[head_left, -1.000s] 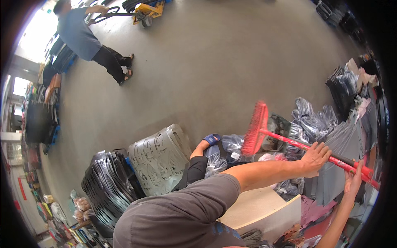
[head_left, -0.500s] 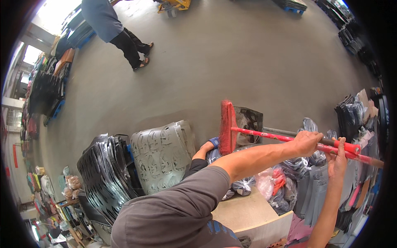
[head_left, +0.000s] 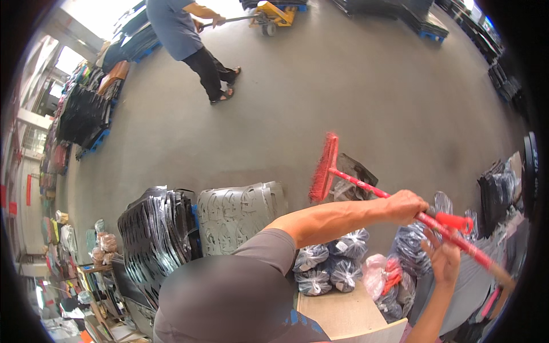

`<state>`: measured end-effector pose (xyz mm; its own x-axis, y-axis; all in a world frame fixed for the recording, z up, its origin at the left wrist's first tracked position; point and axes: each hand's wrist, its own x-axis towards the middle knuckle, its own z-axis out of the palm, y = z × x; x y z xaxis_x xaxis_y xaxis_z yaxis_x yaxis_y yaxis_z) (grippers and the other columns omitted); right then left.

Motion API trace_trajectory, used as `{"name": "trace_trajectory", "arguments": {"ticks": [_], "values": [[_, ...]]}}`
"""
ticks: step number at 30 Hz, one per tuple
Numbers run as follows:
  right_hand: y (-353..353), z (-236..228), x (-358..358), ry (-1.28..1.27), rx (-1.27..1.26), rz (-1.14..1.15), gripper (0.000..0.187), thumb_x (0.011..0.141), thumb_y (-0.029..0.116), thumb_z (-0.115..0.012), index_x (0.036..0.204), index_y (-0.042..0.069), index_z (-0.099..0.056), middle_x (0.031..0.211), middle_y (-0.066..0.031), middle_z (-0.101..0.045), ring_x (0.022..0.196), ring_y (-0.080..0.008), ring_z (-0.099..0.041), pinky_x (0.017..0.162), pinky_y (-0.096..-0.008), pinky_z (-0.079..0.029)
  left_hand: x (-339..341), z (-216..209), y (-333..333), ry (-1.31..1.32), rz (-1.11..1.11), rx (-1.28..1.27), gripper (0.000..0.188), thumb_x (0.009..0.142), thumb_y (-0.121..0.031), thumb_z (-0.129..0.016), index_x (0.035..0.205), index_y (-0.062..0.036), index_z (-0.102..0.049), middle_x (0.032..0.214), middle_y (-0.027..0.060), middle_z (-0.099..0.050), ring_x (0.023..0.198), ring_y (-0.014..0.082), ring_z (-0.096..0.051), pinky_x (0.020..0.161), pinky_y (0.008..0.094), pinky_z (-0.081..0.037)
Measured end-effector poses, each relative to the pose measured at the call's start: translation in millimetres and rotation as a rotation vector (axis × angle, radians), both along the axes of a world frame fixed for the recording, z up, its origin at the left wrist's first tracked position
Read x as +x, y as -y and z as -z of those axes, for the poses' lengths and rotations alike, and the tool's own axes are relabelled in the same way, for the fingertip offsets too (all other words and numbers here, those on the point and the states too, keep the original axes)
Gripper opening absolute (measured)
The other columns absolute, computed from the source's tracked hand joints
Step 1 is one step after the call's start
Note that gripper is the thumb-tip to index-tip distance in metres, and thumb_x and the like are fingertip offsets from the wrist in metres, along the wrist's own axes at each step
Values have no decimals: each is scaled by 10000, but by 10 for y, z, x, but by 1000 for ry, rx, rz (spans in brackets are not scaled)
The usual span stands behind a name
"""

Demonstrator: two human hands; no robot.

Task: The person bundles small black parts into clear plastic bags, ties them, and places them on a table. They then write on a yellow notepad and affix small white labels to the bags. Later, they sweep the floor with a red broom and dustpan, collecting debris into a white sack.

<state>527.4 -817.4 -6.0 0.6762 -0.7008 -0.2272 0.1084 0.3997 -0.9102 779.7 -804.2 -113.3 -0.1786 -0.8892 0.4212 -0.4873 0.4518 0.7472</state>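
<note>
left hand (head_left: 407,206) fist closed round red broom (head_left: 394,200) handle, mid-shaft | right hand (head_left: 441,258) fingers spread, touching handle lower down | broom raised over bagged bundles (head_left: 331,257), bristles above floor (head_left: 354,97) | person (head_left: 189,34) pulling pallet jack (head_left: 269,11) far off

The red broom (head_left: 366,186) has swung left, its head now farther out over the floor (head_left: 354,91).

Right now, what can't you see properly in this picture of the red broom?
Head view:
- The broom handle's far end: lost in the dark rim at the right edge.
- Right hand: open palm under the handle; whether it touches is unclear.
- Left hand: its fingers wrap out of sight behind the handle.
- Dustpan: partly hidden behind the bristles.
- Bags: contents blurred by plastic.
</note>
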Motion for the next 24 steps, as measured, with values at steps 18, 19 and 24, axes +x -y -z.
{"name": "trace_trajectory", "arguments": {"ticks": [18,19,24], "values": [[-1360,2339,-186,319,897,147,628,975,356,-624,1415,-64,-467,1312,-181,-582,1173,-352,-607,982,-495,-543,-486,-33,-1239,70,358,-59,189,746,-263,-725,789,-94,-652,789,93,-700,760,360,-714,621,479,-543],[-1386,2347,-191,323,901,155,623,977,352,-622,1413,-65,-468,1303,-179,-582,1165,-348,-607,976,-491,-544,-495,-24,-1257,67,355,-44,184,747,-259,-724,790,-95,-650,790,93,-699,765,359,-715,623,478,-543],[-1510,2382,-253,313,904,184,598,984,332,-614,1404,-68,-472,1259,-168,-582,1124,-329,-608,946,-469,-547,-518,6,-1310,71,380,-48,167,761,-243,-718,801,-98,-647,807,80,-700,797,345,-720,636,468,-550]]}}
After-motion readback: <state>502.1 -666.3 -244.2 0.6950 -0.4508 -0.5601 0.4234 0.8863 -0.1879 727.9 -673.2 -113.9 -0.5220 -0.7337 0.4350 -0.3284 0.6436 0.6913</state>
